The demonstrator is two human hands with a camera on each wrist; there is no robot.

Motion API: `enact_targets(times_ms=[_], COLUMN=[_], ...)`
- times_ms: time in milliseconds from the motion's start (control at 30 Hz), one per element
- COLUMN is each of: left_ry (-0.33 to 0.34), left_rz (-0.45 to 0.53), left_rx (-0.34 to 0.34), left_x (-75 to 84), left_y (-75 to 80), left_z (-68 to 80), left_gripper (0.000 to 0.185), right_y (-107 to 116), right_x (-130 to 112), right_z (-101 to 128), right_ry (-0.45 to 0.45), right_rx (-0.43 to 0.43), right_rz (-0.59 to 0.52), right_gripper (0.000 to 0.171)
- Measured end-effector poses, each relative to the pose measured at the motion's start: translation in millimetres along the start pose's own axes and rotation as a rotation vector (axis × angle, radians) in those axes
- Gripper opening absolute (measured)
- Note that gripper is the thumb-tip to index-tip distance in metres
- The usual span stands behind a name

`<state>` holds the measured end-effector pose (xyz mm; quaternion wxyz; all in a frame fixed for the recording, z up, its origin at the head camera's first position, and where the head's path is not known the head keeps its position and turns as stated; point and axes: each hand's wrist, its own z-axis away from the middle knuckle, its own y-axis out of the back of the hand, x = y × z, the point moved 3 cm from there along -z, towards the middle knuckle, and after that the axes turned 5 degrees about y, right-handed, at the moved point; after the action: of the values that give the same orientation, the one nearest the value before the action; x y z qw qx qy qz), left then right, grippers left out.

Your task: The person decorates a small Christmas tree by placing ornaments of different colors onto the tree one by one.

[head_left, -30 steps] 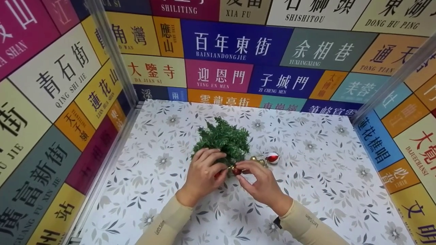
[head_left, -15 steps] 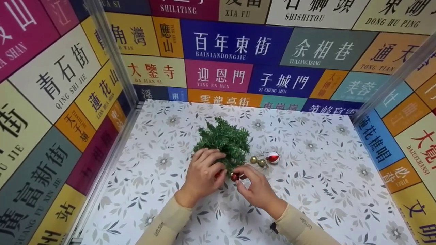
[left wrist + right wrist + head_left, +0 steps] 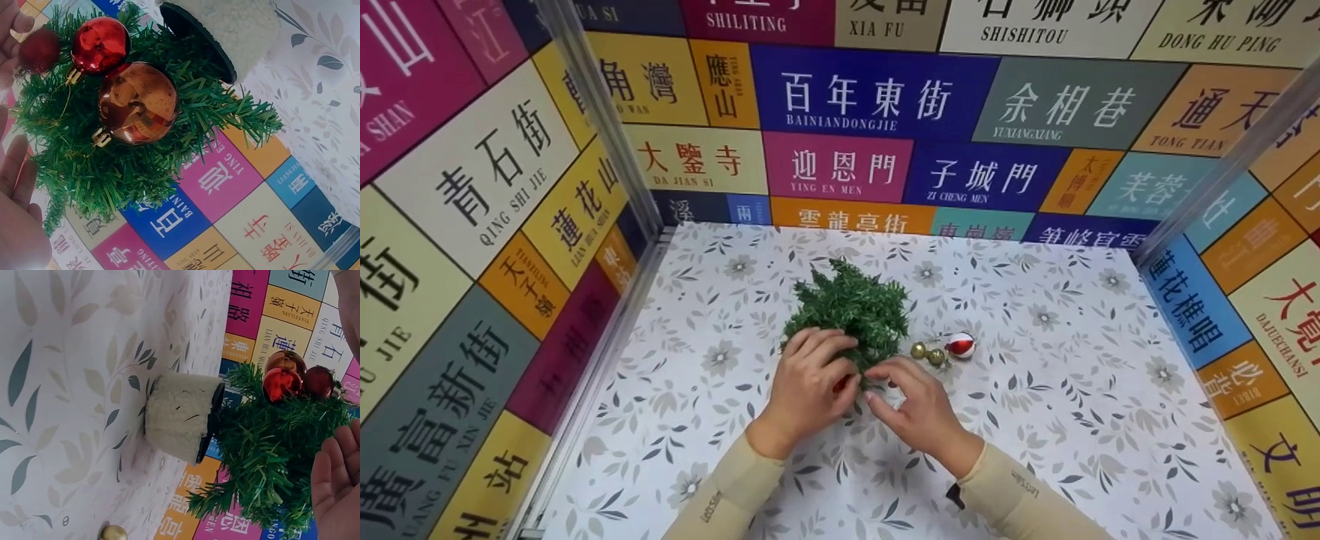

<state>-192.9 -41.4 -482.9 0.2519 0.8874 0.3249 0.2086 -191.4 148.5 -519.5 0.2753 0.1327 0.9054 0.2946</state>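
on the flowered table (image 3: pixel 1035 420), between walls covered in coloured street-name signs (image 3: pixel 877 94), stands the little green tree (image 3: pixel 851 307) in its pale woolly pot (image 3: pixel 179 417). my left hand (image 3: pixel 810 386) curls round the near side of the tree, fingers bent into the needles to steady it. my right hand (image 3: pixel 915 409) sits just beside it, thumb and forefinger drawn together at the lowest branches; i think they pinch a bauble's thread, though from above the tips are hidden in the green.

three baubles already hang close together on the tree: a big copper ball (image 3: pixel 138 103), a shiny red ball (image 3: pixel 101 44) and a small dull red ball (image 3: pixel 39 50) at my fingertips. loose on the table just right of the tree lie a red and white ball (image 3: pixel 960 345) and two small gold balls (image 3: pixel 927 353).

to do this well i judge i should hold the tree firm without crushing it, slip the loop fully over a branch tip, and ease off slowly so the neighbours don't get knocked.
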Motion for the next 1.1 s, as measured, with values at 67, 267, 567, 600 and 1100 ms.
enact_targets(times_ms=[67,267,567,600,1100], left_ry=[0.005,0.009,0.021,0.022,0.026], left_rz=[-0.001,0.009,-0.026,-0.040,-0.125], left_rx=[-0.003,0.009,-0.004,-0.006,0.055], left_x=[0.0,0.2,-0.9,-1.9,-5.3], left_y=[0.0,-0.9,-5.4,-5.8,-8.3], left_z=[0.2,-0.2,2.0,3.0,5.6], left_gripper=[0.013,0.008,0.011,0.011,0.010], right_y=[-1.4,-4.9,-6.3,-6.4,-11.2], right_x=[-0.7,-1.6,2.9,4.1,10.5], right_z=[-2.7,-8.6,-8.1,-7.7,-13.2], right_ry=[0.004,0.012,-0.045,-0.059,-0.124], right_rx=[0.013,0.062,0.088,0.088,0.107], right_rz=[0.016,0.023,-0.009,-0.004,0.122], right_gripper=[0.021,0.013,0.008,0.010,0.007])
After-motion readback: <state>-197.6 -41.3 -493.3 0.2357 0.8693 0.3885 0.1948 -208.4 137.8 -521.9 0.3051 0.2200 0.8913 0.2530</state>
